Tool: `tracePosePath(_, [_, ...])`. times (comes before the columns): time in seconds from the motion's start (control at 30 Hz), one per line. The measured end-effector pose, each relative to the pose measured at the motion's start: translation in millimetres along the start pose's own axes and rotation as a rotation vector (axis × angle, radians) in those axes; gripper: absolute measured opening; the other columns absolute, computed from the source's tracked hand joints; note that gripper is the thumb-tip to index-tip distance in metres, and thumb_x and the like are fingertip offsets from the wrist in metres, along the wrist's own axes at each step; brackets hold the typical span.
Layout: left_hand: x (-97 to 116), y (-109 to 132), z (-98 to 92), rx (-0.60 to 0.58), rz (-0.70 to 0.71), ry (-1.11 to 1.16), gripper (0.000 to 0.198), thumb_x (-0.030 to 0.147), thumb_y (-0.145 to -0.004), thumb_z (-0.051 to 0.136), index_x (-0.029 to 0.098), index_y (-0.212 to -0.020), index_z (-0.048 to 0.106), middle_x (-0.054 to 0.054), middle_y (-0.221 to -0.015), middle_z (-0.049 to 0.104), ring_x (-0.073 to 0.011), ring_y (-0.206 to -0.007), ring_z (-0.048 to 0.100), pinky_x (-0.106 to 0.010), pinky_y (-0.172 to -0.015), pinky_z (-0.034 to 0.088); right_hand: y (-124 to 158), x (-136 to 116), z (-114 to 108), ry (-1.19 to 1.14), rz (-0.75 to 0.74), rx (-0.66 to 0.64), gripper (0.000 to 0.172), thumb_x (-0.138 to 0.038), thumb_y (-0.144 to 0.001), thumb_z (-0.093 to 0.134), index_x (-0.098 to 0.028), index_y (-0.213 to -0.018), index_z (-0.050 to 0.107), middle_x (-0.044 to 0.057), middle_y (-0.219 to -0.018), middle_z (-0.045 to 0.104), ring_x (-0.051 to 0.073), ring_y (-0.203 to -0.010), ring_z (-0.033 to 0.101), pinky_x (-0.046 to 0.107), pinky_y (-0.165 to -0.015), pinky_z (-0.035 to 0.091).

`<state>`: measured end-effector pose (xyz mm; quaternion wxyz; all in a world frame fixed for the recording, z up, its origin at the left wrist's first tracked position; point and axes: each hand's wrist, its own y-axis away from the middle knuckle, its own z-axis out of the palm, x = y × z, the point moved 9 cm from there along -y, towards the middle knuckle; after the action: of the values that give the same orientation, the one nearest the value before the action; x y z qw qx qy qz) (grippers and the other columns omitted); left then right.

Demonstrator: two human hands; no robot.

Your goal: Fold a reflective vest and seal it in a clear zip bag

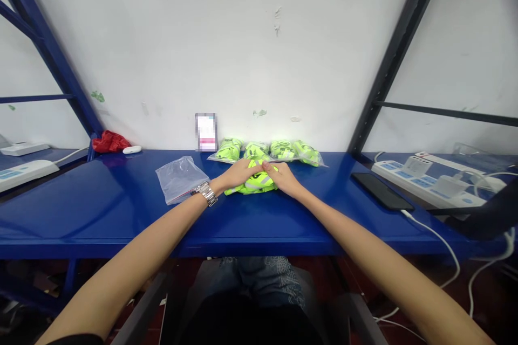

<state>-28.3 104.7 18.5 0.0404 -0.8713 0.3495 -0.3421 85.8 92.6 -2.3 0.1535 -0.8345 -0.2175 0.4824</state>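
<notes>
A bunched neon-yellow reflective vest (pixel 254 186) with silvery strips lies on the blue table in front of me. From the left, my left hand (pixel 239 172) grips its top; a metal watch (pixel 207 193) is on that wrist. My right hand (pixel 285 178) holds the vest from the right, its thumb lying across the top close to the fingers of the other hand. Some fingertips are hidden in the fabric. Left of my left wrist, a clear plastic bag (pixel 178 178) lies flat, apparently with nothing in it. Several similar yellow bundles (pixel 230 149) in clear bags sit behind the vest.
A phone with a lit screen (pixel 206 132) leans on the wall. Red crumpled material (pixel 109 142) and a small white case (pixel 131 150) lie back left. At right are a black phone (pixel 382 191) on a white cable and a power strip (pixel 429 180) with plugs.
</notes>
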Motion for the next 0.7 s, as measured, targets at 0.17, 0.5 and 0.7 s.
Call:
tracePosePath(0.17, [8, 13, -9.8, 0.22, 0.165, -0.311, 0.046, 0.046, -0.101, 0.025, 0.016, -0.123, 0.053, -0.012, -0.117, 0.061, -0.0246, -0.11, 0.057, -0.04, -0.097, 0.042, -6, 7, 1, 0.079, 0.05, 0.063, 0.061, -0.07, -0.088, 0.038, -0.018, -0.062, 0.055, 0.0, -0.062, 0.054, 0.016, -0.064, 0.051, 0.023, -0.059, 0.034])
tracePosePath(0.5, [-10, 32, 13.3, -0.167, 0.103, -0.384, 0.11, 0.076, -0.073, 0.059, 0.018, -0.155, 0.013, -0.019, -0.15, 0.042, -0.0384, -0.13, 0.05, -0.044, -0.101, 0.042, -5, -2, 6, 0.414, 0.028, 0.067, 0.048, -0.054, -0.099, 0.031, -0.019, -0.105, 0.063, 0.008, -0.093, 0.067, 0.021, -0.089, 0.061, 0.028, -0.077, 0.041])
tracePosePath(0.7, [-6, 37, 12.3, -0.044, 0.081, -0.382, 0.087, 0.062, -0.08, 0.06, 0.016, -0.147, 0.028, -0.017, -0.127, 0.062, -0.0365, -0.113, 0.061, -0.043, -0.09, 0.048, 4, -11, 12, 0.535, 0.025, 0.005, 0.047, -0.049, -0.102, 0.022, -0.025, -0.114, 0.061, 0.009, -0.104, 0.066, 0.023, -0.097, 0.061, 0.031, -0.08, 0.042])
